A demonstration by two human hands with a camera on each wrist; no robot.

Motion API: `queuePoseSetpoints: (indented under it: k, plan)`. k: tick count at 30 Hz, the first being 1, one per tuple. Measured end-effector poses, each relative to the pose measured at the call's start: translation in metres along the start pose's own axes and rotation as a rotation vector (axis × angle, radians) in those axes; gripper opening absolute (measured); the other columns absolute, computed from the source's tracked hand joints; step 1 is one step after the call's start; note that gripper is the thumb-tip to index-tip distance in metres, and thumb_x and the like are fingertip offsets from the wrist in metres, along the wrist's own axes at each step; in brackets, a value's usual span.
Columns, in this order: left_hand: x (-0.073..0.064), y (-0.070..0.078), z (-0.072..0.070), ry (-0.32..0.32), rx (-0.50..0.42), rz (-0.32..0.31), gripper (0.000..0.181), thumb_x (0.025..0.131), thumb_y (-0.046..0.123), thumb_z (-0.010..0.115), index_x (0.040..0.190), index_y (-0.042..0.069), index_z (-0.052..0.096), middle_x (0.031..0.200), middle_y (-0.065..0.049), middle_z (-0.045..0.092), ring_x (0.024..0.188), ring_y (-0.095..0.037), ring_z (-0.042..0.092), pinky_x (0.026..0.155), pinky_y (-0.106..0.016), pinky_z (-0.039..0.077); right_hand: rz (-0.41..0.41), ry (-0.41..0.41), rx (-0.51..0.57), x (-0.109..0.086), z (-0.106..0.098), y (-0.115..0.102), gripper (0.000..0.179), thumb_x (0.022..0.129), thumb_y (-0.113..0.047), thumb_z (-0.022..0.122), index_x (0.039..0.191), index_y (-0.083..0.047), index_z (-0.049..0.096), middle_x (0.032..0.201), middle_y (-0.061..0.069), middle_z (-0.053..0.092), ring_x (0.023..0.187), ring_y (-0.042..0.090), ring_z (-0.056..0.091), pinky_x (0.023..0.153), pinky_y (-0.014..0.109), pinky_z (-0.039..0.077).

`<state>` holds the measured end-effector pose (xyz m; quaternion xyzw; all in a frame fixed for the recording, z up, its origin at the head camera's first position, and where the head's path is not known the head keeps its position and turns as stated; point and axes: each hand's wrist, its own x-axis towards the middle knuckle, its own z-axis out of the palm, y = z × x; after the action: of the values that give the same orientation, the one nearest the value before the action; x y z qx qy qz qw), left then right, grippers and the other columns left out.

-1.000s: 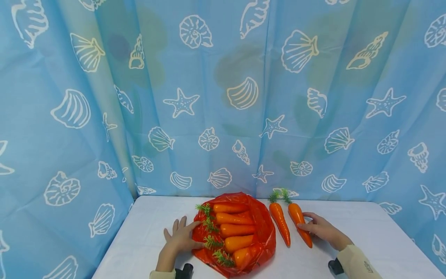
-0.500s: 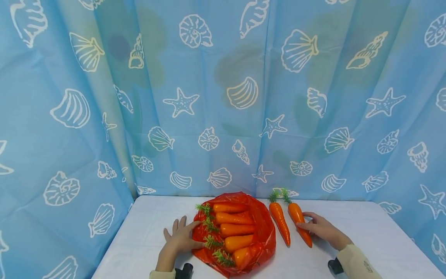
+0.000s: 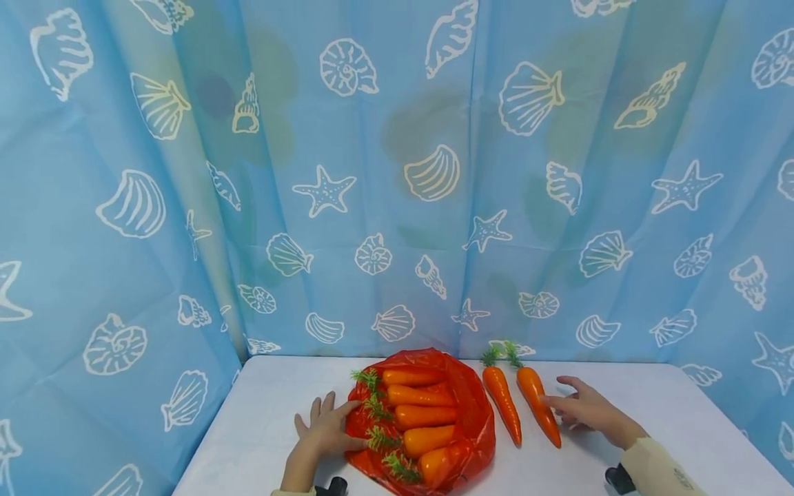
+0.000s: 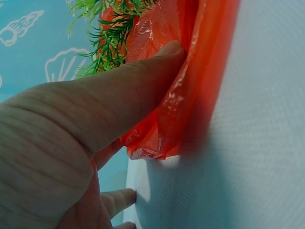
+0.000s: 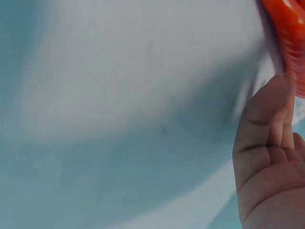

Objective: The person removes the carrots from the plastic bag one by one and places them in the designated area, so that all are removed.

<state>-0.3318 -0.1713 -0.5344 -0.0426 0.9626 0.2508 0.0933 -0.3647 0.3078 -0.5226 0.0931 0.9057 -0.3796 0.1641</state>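
Observation:
A red plastic bag (image 3: 474,406) lies with its mouth facing up, several glossy orange carrots (image 3: 425,416) side by side in it, green tops to the left. My left hand (image 3: 325,434) touches the bag's left rim, thumb (image 4: 138,83) against the film and the other fingers spread. To the bag's right are two loose carrots, a nearer one (image 3: 502,404) and a farther one (image 3: 538,406). Beside the farther carrot is my right hand (image 3: 589,413), fingers loosely bent and holding nothing; a fingertip is at the carrot's edge, and I cannot tell if it touches.
Everything lies on a white-covered table (image 3: 273,386). Behind it and at both sides hangs a blue curtain (image 3: 372,138) with white shell and starfish prints. A dark wrist device (image 3: 620,479) shows at the right sleeve.
My right hand has let go of the farther carrot and moved slightly right, its fingers spreading. The head view has tilted a little; the left hand stays on the bag's rim.

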Motion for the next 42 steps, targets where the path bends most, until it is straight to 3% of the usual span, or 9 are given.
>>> queuePoseSetpoints:
  k: [7,15,24,31,35,39,42]
  plan:
    - [0.0,-0.001,-0.001,-0.003,-0.008,-0.002,0.078,0.054,0.045,0.083,0.125,0.025,0.057,0.146,-0.022,0.028,0.135,-0.05,0.01,0.097,-0.076,-0.008,-0.106,0.003,-0.047,-0.024,-0.023,-0.021,0.097,0.077,-0.06,0.062,0.142,-0.004,0.017,0.116,0.019,0.053,0.088,0.022,0.057,0.075,0.044,0.056]
    - [0.005,-0.002,0.003,0.008,0.004,0.013,0.078,0.054,0.047,0.083,0.124,0.027,0.057,0.146,-0.021,0.029,0.135,-0.05,0.011,0.096,-0.076,-0.008,-0.21,0.003,-0.091,-0.04,-0.028,-0.043,0.084,0.08,-0.051,0.063,0.141,-0.007,0.025,0.119,0.016,0.05,0.094,0.023,0.055,0.071,0.038,0.055]
    - [0.003,0.0,0.002,0.006,-0.008,0.003,0.077,0.054,0.044,0.083,0.124,0.026,0.057,0.146,-0.021,0.029,0.135,-0.05,0.01,0.097,-0.076,-0.009,-0.293,-0.061,-0.067,-0.055,-0.015,-0.071,0.079,0.077,-0.044,0.069,0.14,-0.013,0.032,0.12,0.015,0.05,0.09,0.018,0.055,0.073,0.039,0.055]
    - [0.002,-0.007,0.002,-0.022,-0.018,-0.037,0.077,0.054,0.043,0.084,0.124,0.024,0.057,0.145,-0.022,0.029,0.134,-0.049,0.01,0.097,-0.075,-0.008,-0.402,-0.135,-0.058,-0.063,0.009,-0.091,0.077,0.075,-0.043,0.071,0.138,-0.017,0.034,0.116,0.01,0.052,0.091,0.018,0.053,0.074,0.035,0.055]
    - [0.001,-0.008,0.005,-0.018,-0.015,-0.025,0.077,0.054,0.044,0.083,0.123,0.025,0.058,0.145,-0.022,0.03,0.134,-0.05,0.011,0.096,-0.076,-0.008,-0.463,-0.189,-0.016,-0.068,0.02,-0.102,0.077,0.075,-0.039,0.073,0.138,-0.017,0.036,0.11,0.007,0.054,0.086,0.02,0.054,0.073,0.033,0.056]
    - [0.002,-0.006,0.005,-0.019,-0.014,-0.016,0.078,0.052,0.047,0.083,0.123,0.025,0.058,0.145,-0.021,0.031,0.134,-0.049,0.012,0.096,-0.077,-0.007,-0.516,-0.275,0.039,-0.073,0.023,-0.109,0.072,0.078,-0.032,0.072,0.138,-0.014,0.036,0.113,0.011,0.053,0.085,0.023,0.056,0.071,0.034,0.057]
    - [0.004,-0.004,0.001,-0.005,-0.019,-0.003,0.079,0.053,0.047,0.083,0.124,0.025,0.057,0.145,-0.021,0.03,0.134,-0.049,0.012,0.096,-0.076,-0.008,-0.569,-0.292,0.041,-0.073,0.024,-0.117,0.069,0.079,-0.029,0.071,0.137,-0.014,0.037,0.115,0.013,0.053,0.086,0.024,0.056,0.07,0.032,0.057]
